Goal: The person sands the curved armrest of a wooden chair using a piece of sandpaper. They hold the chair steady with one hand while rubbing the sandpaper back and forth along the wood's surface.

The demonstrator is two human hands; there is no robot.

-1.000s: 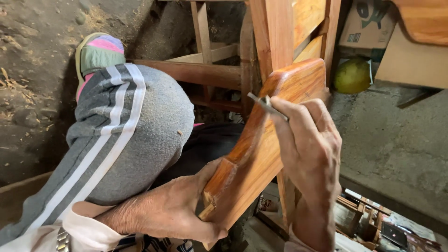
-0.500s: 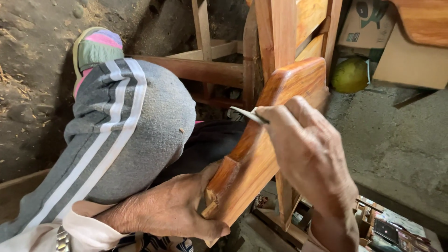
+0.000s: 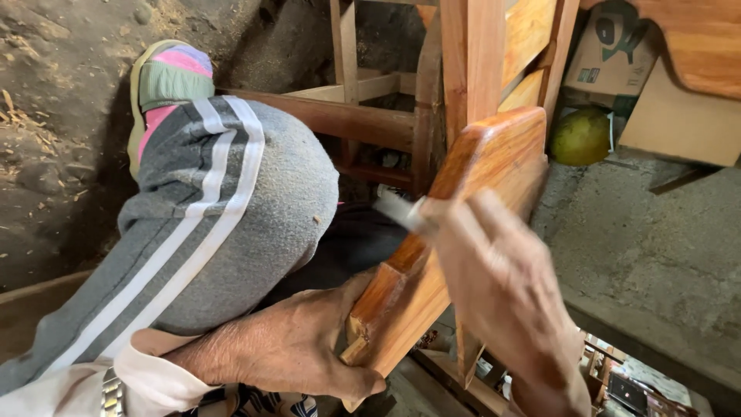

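Note:
My left hand [image 3: 297, 347] grips the lower end of a reddish-brown varnished wooden piece [image 3: 478, 166] that slants up to the right. My right hand [image 3: 502, 286], blurred by motion, holds a thin grey metal tool [image 3: 394, 207] against the left edge of the piece, about halfway along it. The tool's tip points left. My raised knee in grey trousers with white stripes [image 3: 224, 224] sits just left of the wood.
A wooden chair frame [image 3: 463, 54] stands behind the piece. A green round fruit [image 3: 579, 137] and a cardboard box [image 3: 610, 46] lie at the upper right on the concrete floor. Dirt ground lies to the left, by a striped sock [image 3: 171, 71].
My right hand has slid the tool down and to the left along the wood's edge. My left hand keeps its grip in the same place.

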